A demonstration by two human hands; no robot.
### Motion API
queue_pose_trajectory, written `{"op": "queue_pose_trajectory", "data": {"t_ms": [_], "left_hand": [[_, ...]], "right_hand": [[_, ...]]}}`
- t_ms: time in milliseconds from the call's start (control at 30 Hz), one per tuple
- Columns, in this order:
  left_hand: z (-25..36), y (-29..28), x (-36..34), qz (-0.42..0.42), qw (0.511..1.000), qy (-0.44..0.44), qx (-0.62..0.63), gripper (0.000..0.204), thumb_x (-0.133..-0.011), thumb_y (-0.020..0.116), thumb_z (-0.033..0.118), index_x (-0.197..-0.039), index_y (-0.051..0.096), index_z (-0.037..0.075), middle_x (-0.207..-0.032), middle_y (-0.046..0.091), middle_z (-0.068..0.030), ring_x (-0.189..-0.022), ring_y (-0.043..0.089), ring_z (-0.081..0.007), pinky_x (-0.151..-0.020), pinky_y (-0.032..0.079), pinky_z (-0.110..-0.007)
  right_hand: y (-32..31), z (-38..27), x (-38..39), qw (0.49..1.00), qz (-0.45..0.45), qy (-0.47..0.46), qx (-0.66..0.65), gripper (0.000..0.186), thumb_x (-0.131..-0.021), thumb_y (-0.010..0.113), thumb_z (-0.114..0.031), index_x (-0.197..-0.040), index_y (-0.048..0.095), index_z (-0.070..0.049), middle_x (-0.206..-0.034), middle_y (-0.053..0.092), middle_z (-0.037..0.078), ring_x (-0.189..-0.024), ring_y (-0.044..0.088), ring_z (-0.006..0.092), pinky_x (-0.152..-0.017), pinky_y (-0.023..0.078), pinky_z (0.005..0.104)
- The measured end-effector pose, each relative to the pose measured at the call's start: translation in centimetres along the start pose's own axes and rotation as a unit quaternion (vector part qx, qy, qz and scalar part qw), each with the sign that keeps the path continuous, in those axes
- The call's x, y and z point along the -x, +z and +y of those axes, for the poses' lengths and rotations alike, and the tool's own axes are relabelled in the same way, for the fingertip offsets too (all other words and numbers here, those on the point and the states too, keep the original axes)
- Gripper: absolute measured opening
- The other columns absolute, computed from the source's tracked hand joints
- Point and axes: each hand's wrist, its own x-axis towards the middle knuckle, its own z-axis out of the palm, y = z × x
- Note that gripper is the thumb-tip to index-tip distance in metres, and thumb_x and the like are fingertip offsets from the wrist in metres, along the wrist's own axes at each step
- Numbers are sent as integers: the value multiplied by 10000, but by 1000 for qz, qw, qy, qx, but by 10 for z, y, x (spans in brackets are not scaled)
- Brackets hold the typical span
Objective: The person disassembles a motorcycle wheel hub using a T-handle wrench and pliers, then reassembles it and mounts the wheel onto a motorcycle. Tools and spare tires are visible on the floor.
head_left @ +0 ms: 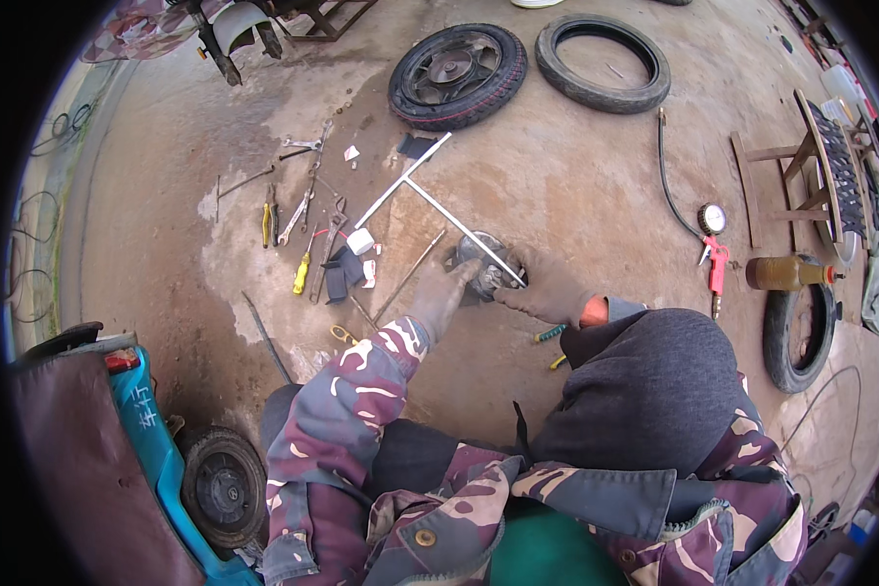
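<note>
A dark, round metal part (481,252) sits on the ground between my hands. My left hand (444,295) is closed on its left side, thumb and fingers against the metal. A long silver T-handle wrench (459,224) slants across the part, its crossbar (404,181) farther off to the left. The wrench's near end meets my right hand (554,290), whose fingers are closed around it and reach the part's edge. What lies under the fingers is hidden. Both hands look dark and greasy. A thin metal rod (410,276) lies beside my left hand.
Pliers (270,217), a yellow screwdriver (303,272), an adjustable wrench (329,244) and small boxes lie left. A wheel with tyre (457,76) and a bare tyre (604,62) lie ahead. Right are a red tyre inflator gauge (717,256), an amber bottle (786,273) and a wooden stool (801,161).
</note>
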Motion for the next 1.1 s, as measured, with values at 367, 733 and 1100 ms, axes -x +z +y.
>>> {"op": "queue_pose_trajectory", "data": {"t_ms": [367, 733, 1100], "left_hand": [[-14, 16, -16, -42, 986, 29, -156, 597, -1025, 713, 277, -1462, 567, -103, -1219, 744, -210, -1005, 739, -247, -854, 598, -359], [83, -38, 14, 35, 911, 181, -370, 593, -953, 773, 400, -1366, 664, -12, -1175, 747, -212, -1051, 735, -310, -918, 572, -423], [66, -82, -31, 12, 993, 34, -115, 707, -973, 751, 521, -1388, 599, -31, -1252, 720, -218, -1056, 746, -344, -887, 603, -455]], "right_hand": [[25, 34, 3, 997, 76, -26, 13, 342, -802, 757, -141, -1104, 700, 11, -1167, 674, 240, -1052, 685, 422, -933, 544, 487], [12, 26, 12, 999, 18, 49, 7, 357, -799, 751, -136, -1121, 717, 16, -1025, 724, 255, -979, 724, 425, -864, 562, 469], [32, 42, 13, 997, -12, -21, 73, 343, -819, 706, -69, -1158, 715, -13, -1284, 662, 240, -1200, 645, 428, -1014, 534, 476]]}}
